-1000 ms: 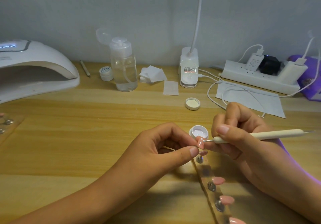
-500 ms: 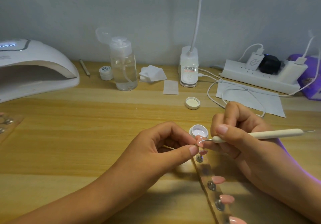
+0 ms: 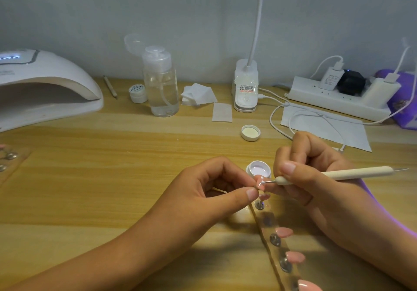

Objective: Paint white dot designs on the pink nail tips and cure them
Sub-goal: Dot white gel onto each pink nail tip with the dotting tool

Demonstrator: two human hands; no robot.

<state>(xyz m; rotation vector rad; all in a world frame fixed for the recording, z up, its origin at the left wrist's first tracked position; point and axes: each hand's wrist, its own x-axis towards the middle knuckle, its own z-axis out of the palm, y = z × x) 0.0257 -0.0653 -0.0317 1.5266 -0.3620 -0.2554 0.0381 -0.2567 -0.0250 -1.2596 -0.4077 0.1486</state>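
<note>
The left hand [image 3: 203,192] pinches a small pink nail tip [image 3: 326,179] between thumb and forefinger, steadying it for the slim cream dotting pen [image 3: 334,173] gripped in the right hand [image 3: 316,191]. The open white paint pot [image 3: 258,169] sits just behind for dipping; the white curing lamp [image 3: 45,87] stands far left.

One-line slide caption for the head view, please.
Left hand holds a pink nail tip; right hand touches it with a dotting tool.
</note>
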